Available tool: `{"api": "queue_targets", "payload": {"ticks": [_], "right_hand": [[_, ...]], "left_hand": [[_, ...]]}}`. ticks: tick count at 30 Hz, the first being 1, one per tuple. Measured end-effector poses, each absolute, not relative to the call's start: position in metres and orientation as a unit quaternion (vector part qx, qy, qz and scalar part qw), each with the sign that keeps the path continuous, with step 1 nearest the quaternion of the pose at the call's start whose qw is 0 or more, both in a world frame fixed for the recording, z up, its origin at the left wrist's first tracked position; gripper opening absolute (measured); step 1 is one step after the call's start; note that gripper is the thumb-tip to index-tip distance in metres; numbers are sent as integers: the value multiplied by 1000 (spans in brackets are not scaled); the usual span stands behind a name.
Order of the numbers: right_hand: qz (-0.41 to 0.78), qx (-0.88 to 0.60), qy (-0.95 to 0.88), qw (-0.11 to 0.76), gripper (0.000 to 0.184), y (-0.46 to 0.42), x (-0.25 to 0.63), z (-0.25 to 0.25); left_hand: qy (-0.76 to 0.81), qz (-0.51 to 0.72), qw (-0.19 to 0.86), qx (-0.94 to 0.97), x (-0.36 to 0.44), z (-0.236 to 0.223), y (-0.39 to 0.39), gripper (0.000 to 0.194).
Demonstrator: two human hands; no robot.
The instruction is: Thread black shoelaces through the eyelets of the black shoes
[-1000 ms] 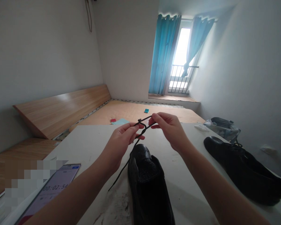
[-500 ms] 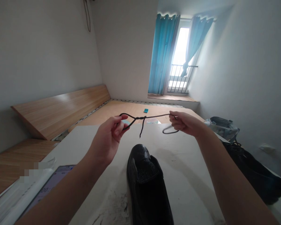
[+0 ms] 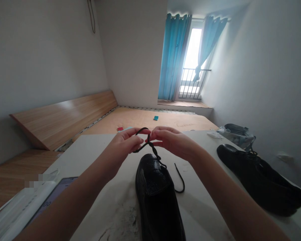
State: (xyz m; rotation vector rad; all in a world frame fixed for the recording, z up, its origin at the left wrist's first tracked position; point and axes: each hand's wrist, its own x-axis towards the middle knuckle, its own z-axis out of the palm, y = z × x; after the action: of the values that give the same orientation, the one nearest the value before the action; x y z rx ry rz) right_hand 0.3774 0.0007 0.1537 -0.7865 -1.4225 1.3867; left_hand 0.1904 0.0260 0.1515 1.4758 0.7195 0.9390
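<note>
A dark shoelace (image 3: 154, 149) is held above the toe of a black leather shoe (image 3: 158, 201), with a loop on its left side and a twisted or knotted part below. My left hand (image 3: 126, 142) is closed on the loop, its fingers partly inside it. My right hand (image 3: 174, 139) pinches the lace near the top of the loop, fingertips close to those of the left. One loose end of the lace curves down to the right of the shoe. The shoe points away from me, its tongue uncovered.
A second black shoe (image 3: 258, 177), laced, lies at the right of the white table (image 3: 200, 204). Behind it is a grey bag (image 3: 237, 135). A phone (image 3: 51, 197) and a plastic-wrapped pack (image 3: 27, 207) are at the left. A wooden bed (image 3: 140, 115) stands beyond.
My right hand has come left to meet my left hand; the lace, stretched between them before, now hangs slack over the shoe. The second shoe shows more fully.
</note>
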Motion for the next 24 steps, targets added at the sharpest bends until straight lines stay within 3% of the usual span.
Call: {"api": "queue_targets", "payload": {"ticks": [3,7,10,12,15,18,24], "right_hand": [[635,-302,-496,510,13,4,386,154],[612,-347,-566,430,24,-1,383,150],[620,-295,-599,412,26,-5,372,148],[661,-246,-560,435,23,-5,370,150],[691,-232,-462,506,35,0,386,158],[657,-272,-401,578,39,10,419,162],[608,-314,-346,642,28,32,489,139]], "left_hand": [[293,432,585,621,185,154,30,22],[241,367,645,625,183,159,24,33],[250,311,655,642,184,161,18,38],[258,315,654,638,183,162,18,33],[232,382,683,578,176,169,24,8],[193,488,723,449,163,184,30,29],[213,592,690,357,135,208,42,27]]}}
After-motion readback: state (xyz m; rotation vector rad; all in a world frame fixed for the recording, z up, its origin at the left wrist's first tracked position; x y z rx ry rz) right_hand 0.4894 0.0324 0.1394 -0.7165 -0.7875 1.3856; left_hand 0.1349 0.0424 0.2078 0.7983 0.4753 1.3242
